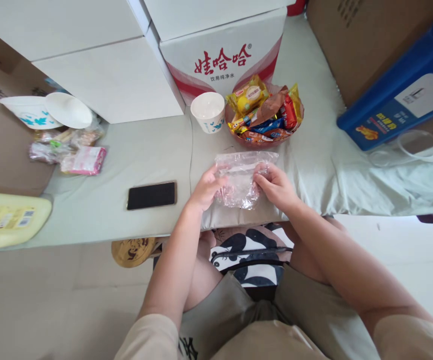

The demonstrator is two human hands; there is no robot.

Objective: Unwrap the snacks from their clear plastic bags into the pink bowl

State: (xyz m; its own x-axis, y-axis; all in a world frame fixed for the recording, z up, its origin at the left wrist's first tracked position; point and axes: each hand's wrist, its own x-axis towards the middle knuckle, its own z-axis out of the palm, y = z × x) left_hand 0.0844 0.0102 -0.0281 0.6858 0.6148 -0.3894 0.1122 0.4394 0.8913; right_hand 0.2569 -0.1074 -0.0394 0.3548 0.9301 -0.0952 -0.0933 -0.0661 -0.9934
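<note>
A clear, crinkled plastic bag (pixel 241 176) lies on the pale cloth near the table's front edge. My left hand (pixel 205 188) grips its left side with the fingers curled onto it. My right hand (pixel 275 186) pinches its right side. Just behind the bag stands a reddish bowl (pixel 265 141) heaped with wrapped snacks (pixel 261 109), and a white paper cup (pixel 209 111) stands to the bowl's left.
A black phone (pixel 151 195) lies left of my hands. Snack packets (pixel 69 150) and paper bowls (pixel 47 111) sit at the far left, a yellow bottle (pixel 8 219) at the left edge. White cartons (pixel 216 45) line the back; a blue jug (pixel 400 95) lies right.
</note>
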